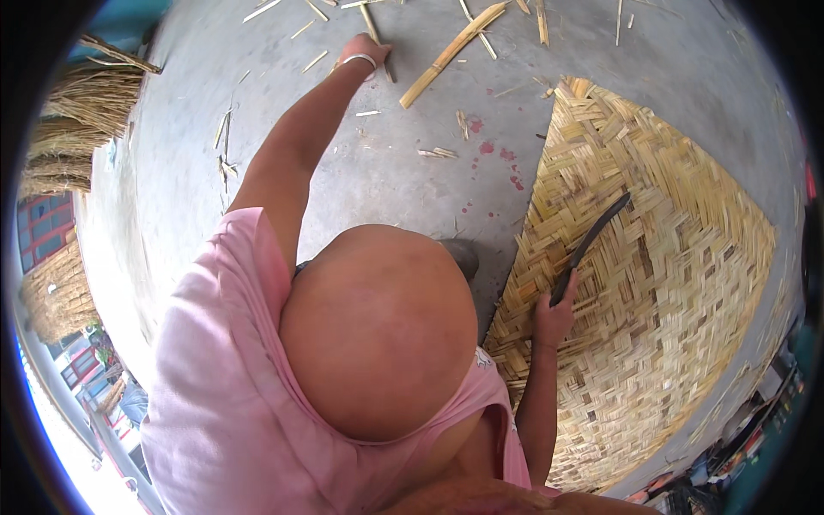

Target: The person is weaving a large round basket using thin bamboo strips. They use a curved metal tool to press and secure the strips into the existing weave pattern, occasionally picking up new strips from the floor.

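Far out over the floor, my left arm is stretched forward. My left hand [364,53], with a pale bangle at the wrist, is closed around a narrow split cane piece [372,26]; its fingers are partly hidden by the back of the hand. My right hand [554,320] grips the dark handle of a curved knife [592,236] on the right. The knife's dark blade points away and to the right, above a woven cane mat [661,300]. Whether the blade touches the mat I cannot tell.
A thick split cane piece [451,56] lies right of my left hand. Several thin slivers [438,153] are scattered over the grey concrete floor [215,129], which has reddish stains [487,148]. Bundled dry stalks [94,99] stand at far left. Assorted clutter [755,438] lines the lower right.
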`<state>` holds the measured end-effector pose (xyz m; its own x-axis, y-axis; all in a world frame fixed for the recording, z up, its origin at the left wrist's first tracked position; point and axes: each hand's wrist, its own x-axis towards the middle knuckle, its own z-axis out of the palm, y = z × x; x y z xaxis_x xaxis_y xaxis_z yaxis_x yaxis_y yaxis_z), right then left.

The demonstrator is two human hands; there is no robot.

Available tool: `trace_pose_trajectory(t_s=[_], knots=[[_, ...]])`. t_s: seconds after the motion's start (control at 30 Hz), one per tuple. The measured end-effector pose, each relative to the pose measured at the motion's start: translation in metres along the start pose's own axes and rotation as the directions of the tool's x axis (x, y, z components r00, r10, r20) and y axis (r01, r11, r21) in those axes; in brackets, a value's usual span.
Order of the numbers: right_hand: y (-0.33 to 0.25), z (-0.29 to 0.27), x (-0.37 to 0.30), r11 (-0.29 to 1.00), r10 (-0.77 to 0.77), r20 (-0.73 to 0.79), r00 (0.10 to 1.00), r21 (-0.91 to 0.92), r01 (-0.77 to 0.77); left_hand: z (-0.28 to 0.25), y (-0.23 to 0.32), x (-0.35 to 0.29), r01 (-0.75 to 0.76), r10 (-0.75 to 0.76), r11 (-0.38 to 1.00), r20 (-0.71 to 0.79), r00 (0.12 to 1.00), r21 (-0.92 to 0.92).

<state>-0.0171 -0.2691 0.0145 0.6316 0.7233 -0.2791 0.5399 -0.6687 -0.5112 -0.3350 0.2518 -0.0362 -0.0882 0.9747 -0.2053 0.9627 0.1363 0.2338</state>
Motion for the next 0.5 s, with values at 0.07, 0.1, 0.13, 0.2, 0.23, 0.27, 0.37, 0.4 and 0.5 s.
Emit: trace_pose_trajectory(t_s=[0.07, 0.1, 0.13, 0.2, 0.23, 0.27, 0.37, 0.4, 0.5], knots=[[0.0, 0.0, 0.0, 1.0, 0.007, -0.011, 1.0, -0.01, -0.007, -0.005, -0.002, 0.006, 0.109, -0.093, 0.987, 0.135, 0.987, -0.122], [0.0, 0.001, 0.0, 1.0, 0.01, -0.017, 1.0, -0.005, -0.01, -0.012, -0.005, 0.004, 0.261, -0.17, 0.905, 0.278, 0.945, -0.335], [0.0, 0.002, -0.001, 1.0, 0.018, -0.023, 1.0, 0.005, -0.018, -0.023, -0.002, -0.006, 0.418, -0.203, 0.762, 0.43, 0.879, -0.495], [-0.001, 0.0, -0.002, 0.999, 0.045, -0.018, 0.999, 0.02, -0.044, -0.031, -0.002, -0.023, 0.446, 0.026, 0.601, 0.574, 0.818, -0.663], [-0.002, -0.001, -0.002, 0.998, 0.055, -0.009, 0.998, 0.027, -0.054, -0.035, -0.002, -0.035, 0.443, 0.123, 0.55, 0.594, 0.795, -0.708], [-0.001, -0.001, -0.003, 0.998, 0.06, -0.021, 0.998, 0.029, -0.06, -0.035, 0.006, -0.049, 0.446, 0.23, 0.497, 0.609, 0.759, -0.744], [0.0, 0.0, -0.002, 0.994, 0.094, -0.041, 0.995, 0.052, -0.092, -0.037, 0.034, -0.096, 0.401, 0.401, 0.403, 0.553, 0.73, -0.823], [-0.001, 0.0, -0.002, 0.991, 0.117, -0.037, 0.992, 0.072, -0.114, -0.035, 0.044, -0.107, 0.371, 0.417, 0.449, 0.559, 0.717, -0.812], [0.0, -0.002, -0.003, 0.984, 0.127, -0.051, 0.991, 0.135, -0.119, -0.021, 0.072, -0.137, 0.264, 0.444, 0.569, 0.561, 0.699, -0.779]])
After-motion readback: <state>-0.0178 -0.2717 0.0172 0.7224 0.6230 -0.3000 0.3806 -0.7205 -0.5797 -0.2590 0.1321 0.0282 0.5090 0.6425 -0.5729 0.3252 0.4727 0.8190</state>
